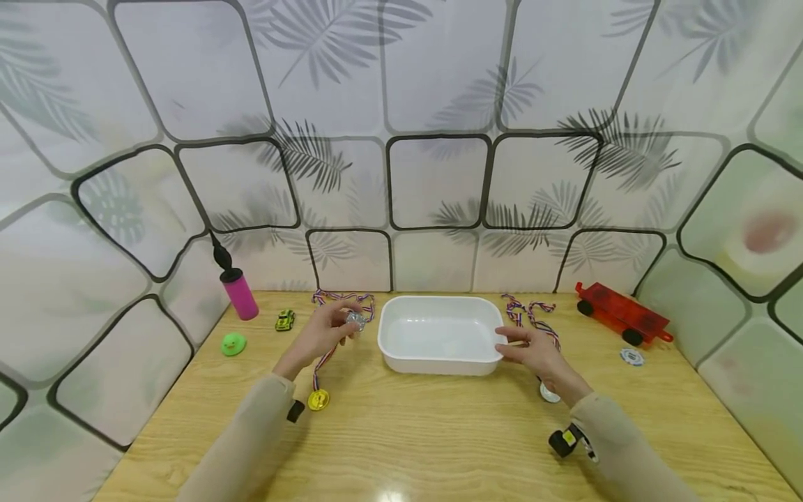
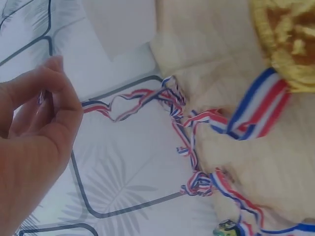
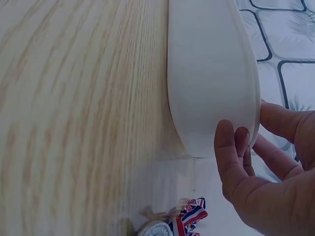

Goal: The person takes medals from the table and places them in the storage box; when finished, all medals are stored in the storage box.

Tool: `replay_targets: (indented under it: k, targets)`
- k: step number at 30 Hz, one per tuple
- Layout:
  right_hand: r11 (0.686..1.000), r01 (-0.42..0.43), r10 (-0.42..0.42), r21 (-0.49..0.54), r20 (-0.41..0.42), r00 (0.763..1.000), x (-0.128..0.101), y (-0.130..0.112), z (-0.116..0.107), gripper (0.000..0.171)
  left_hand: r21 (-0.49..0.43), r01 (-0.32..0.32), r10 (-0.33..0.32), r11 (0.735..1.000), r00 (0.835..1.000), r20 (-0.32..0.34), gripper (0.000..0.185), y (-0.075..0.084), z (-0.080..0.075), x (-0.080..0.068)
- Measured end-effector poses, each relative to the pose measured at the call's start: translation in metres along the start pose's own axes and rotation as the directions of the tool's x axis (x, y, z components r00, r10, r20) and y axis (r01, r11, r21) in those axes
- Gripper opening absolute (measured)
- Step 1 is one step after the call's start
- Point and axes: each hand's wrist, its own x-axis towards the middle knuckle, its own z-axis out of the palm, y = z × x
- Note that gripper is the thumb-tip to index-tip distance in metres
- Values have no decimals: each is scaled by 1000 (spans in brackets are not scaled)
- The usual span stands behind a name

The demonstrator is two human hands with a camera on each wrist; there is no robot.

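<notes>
My left hand [image 1: 323,335] pinches a small, shiny silvery piece [image 1: 355,321] left of a white rectangular tub [image 1: 442,366]; in the left wrist view the fingers mostly hide it. Beneath that arm lies a gold medal [image 1: 318,399], its red, white and blue ribbon [image 2: 258,105] running back in tangles to the wall. At the tub's right end, my right hand [image 1: 536,355] grips the rim, with fingertips on the outer wall and over the edge in the right wrist view. A silver medal [image 1: 549,393] lies partly under the right wrist, its striped ribbon [image 1: 542,324] stretching behind.
On the left stand a pink hand pump [image 1: 240,294], a green toy duck [image 1: 233,344] and a yellow-green toy car [image 1: 285,320]. A red toy trailer [image 1: 621,310] and a poker chip [image 1: 632,357] are on the right. Patterned cloth [image 1: 433,258] walls the wooden table.
</notes>
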Motion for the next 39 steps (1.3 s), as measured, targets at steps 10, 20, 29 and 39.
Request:
replay_targets:
  k: [10,20,29,39]
  targets:
    - [1000,0,0,-11,10,1000,0,0,0,51,-64,-31,24,997,994,-104,29,23,-12,16]
    - [999,-7,8,-34,25,1000,0,-2,0,52,-39,-72,64,997,980,-187,43,36,-21,34]
    - [1000,-18,19,-25,28,999,1,-2,0,53,-133,-142,112,981,971,-213,47,58,-30,47]
    - [999,-9,10,-48,18,1000,0,-2,0,52,-120,-245,198,962,930,-308,45,90,-44,61]
